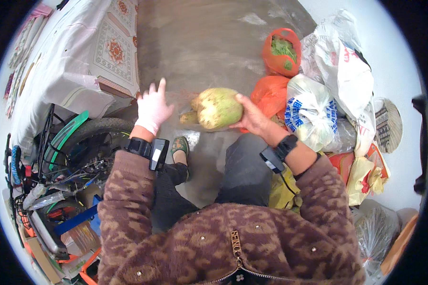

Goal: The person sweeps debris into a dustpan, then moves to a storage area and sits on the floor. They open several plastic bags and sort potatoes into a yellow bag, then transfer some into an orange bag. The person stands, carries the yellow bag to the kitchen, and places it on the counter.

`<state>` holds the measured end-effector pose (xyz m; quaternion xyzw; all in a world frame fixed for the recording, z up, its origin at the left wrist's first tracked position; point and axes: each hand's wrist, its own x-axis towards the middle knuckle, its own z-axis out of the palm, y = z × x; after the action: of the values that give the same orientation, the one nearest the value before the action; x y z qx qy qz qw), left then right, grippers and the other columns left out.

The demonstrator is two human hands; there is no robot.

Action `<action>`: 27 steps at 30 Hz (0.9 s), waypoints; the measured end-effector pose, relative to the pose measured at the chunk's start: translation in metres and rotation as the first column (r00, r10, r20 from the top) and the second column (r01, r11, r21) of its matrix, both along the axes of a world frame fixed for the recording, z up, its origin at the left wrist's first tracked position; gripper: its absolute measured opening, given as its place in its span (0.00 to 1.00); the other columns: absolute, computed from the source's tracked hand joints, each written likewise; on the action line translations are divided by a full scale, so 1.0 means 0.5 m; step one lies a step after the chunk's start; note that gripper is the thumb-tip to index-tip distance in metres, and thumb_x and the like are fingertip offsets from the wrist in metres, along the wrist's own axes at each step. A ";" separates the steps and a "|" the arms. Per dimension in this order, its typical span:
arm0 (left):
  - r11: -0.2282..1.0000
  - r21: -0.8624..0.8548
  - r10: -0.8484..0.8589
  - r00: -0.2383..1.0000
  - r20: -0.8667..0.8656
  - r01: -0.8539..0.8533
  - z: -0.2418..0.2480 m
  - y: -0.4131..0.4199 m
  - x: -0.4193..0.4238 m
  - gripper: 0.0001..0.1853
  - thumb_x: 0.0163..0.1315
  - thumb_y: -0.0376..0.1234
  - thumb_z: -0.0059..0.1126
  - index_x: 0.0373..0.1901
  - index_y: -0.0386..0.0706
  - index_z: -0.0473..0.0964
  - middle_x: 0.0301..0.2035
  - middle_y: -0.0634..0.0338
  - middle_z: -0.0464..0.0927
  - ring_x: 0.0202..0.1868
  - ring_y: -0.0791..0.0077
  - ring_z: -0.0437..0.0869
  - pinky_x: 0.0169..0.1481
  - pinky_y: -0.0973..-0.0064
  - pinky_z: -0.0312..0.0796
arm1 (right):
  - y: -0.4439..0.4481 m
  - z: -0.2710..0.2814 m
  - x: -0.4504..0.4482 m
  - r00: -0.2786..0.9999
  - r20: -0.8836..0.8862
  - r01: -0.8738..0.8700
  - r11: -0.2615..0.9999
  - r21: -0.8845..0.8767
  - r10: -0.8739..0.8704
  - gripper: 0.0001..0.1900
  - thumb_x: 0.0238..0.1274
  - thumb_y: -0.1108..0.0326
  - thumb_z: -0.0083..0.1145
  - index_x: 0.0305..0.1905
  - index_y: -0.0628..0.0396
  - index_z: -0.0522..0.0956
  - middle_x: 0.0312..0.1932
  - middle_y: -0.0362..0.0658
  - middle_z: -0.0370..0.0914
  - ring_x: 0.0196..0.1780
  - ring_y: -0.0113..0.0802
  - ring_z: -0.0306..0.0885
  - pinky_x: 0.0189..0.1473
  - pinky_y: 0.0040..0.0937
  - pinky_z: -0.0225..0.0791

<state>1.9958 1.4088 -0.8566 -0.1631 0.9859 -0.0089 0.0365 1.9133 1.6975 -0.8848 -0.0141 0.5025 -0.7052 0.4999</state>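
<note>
My right hand [252,115], bare, grips the right end of a large, pale-green, bulky vegetable [222,108]. Its near face shows a cream-coloured patch, and its exact kind is not clear. At its left side, lumpy greenish-brown pieces [189,117] stick out; I cannot tell whether they belong to it. Left of the vegetable and apart from it, my left hand [152,107] wears a thin whitish glove. Its fingers are spread, and it holds nothing.
On the right stand an orange-red bag [282,53] of leafy greens, another orange-red bag [269,93] and a tied clear bag [312,114]. A bicycle wheel [89,142] is at left, under a cloth-draped piece of furniture [82,60]. Grey floor [199,42] lies ahead.
</note>
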 end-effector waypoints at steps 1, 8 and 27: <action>0.983 0.155 0.065 0.976 0.207 -0.098 -0.002 -0.012 0.009 0.45 0.50 0.43 0.64 0.70 0.47 0.53 0.48 0.43 0.76 0.48 0.48 0.79 0.55 0.59 0.70 | -0.030 -0.019 0.002 0.999 -0.011 -0.045 0.998 0.050 0.046 0.37 0.61 0.37 0.47 0.69 0.46 0.57 0.67 0.48 0.60 0.69 0.45 0.60 0.60 0.54 0.63; -0.076 0.997 0.386 0.922 0.021 0.009 0.012 -0.016 0.041 0.30 0.60 0.24 0.47 0.67 0.34 0.56 0.34 0.56 0.80 0.25 0.80 0.75 0.36 0.83 0.71 | -0.243 -0.179 0.006 0.979 -0.015 -0.180 0.903 0.390 0.201 0.38 0.59 0.37 0.48 0.69 0.46 0.56 0.68 0.46 0.57 0.69 0.46 0.57 0.58 0.55 0.64; 0.009 0.998 0.284 0.957 0.061 -0.066 0.064 0.007 -0.005 0.24 0.62 0.31 0.50 0.61 0.33 0.66 0.41 0.58 0.82 0.20 0.86 0.68 0.27 0.88 0.66 | -0.025 -0.064 -0.084 0.735 -0.265 -0.466 0.749 0.471 0.624 0.22 0.66 0.53 0.51 0.56 0.59 0.72 0.44 0.41 0.78 0.43 0.29 0.78 0.43 0.27 0.74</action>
<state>1.9935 1.4120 -0.8246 -0.2127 0.6849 0.6941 0.0626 1.8714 1.6848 -0.9167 -0.2144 0.6921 -0.3950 0.5647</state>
